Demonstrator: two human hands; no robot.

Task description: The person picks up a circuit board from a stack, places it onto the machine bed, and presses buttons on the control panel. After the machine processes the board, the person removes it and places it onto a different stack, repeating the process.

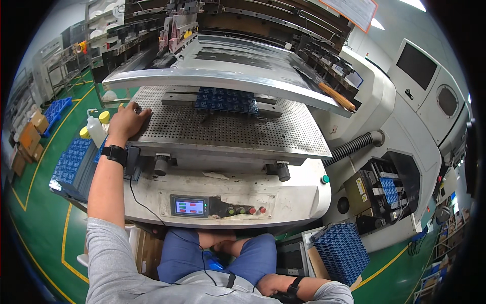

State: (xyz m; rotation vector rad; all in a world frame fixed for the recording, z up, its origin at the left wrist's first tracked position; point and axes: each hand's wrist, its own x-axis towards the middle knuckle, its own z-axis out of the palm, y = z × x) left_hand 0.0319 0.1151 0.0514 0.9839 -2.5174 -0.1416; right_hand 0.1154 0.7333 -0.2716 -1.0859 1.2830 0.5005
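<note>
My left hand (126, 121) rests flat on the left front corner of the perforated metal bed (223, 129) of a screen-printing machine, fingers spread, holding nothing. A black band is on that wrist. A blue printed sheet (226, 100) lies at the back of the bed, partly under the raised screen frame (228, 71). My right hand (268, 286) lies low by my lap at the bottom edge, fingers curled, mostly hidden by my knee. Whether it holds anything cannot be seen.
A small control screen (189, 206) and round buttons (245, 210) sit on the machine's front. Stacks of blue sheets lie at the left (71, 162) and lower right (341, 251). White bottles with yellow caps (96, 126) stand left. A grey hose (354, 147) and cabinet are right.
</note>
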